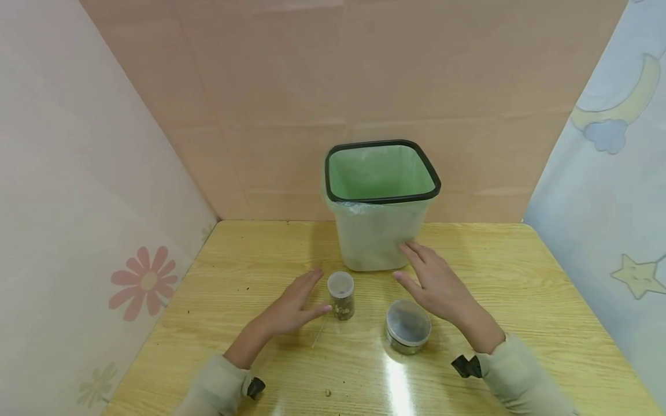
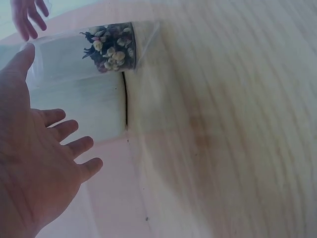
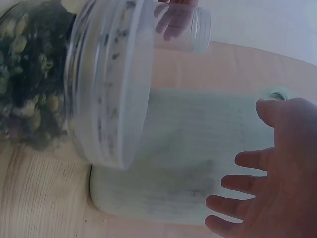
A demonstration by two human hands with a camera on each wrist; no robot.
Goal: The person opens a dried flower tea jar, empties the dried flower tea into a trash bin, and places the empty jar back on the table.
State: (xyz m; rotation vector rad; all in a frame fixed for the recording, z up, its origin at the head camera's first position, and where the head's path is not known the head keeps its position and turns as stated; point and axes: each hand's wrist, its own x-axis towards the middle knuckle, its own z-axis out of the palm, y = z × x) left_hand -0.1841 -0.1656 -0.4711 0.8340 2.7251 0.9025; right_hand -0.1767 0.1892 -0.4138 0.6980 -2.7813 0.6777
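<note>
A tall clear jar with dried flower buds in its lower part stands upright on the table. Close to its left side is my left hand, fingers spread and palm bare; the thumb tip comes near the jar in the head view. The right hand hovers behind and right of a wide, low jar, its fingers extended and holding nothing. In the right wrist view this wide jar shows a translucent lid and dried buds and leaves inside. The right fingertips overlap the lower front of a bin in the head view.
The bin has a black rim and a pale green liner, and stands near the back wall behind both jars. Small dark specks and a crumb lie on the wooden table. Papered walls stand left and right.
</note>
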